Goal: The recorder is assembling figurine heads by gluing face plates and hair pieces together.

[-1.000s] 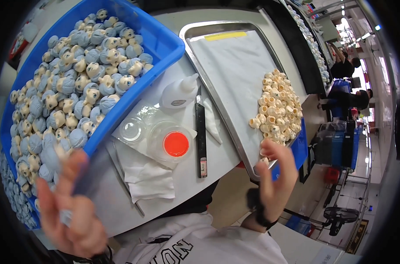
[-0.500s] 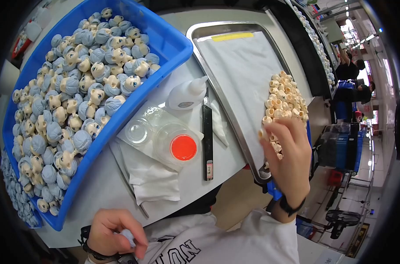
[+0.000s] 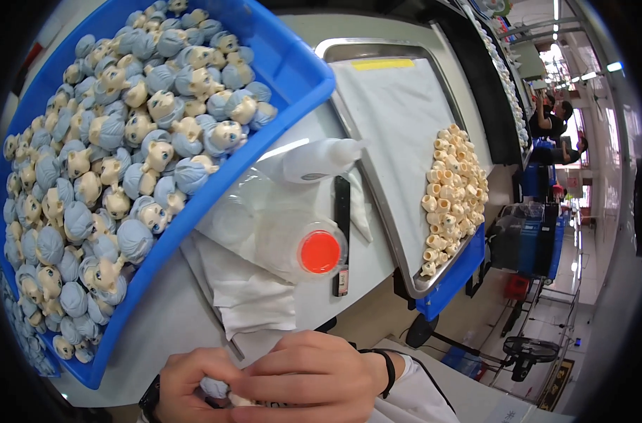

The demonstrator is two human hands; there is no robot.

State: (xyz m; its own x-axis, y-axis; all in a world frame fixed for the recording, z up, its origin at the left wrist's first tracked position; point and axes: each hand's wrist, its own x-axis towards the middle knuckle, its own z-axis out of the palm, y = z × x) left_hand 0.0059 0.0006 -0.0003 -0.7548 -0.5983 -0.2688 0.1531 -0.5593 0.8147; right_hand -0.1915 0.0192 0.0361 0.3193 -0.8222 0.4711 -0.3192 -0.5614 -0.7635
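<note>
Both hands meet on a small doll-head piece near the table's front edge.
The left hand pinches the blue-grey piece; the right hand's fingers bend over a cream piece beside it, contact partly hidden. Tabletop separates the hands from the blue bin's rim; the metal tray's raised edge stands well apart, rightward.
</note>
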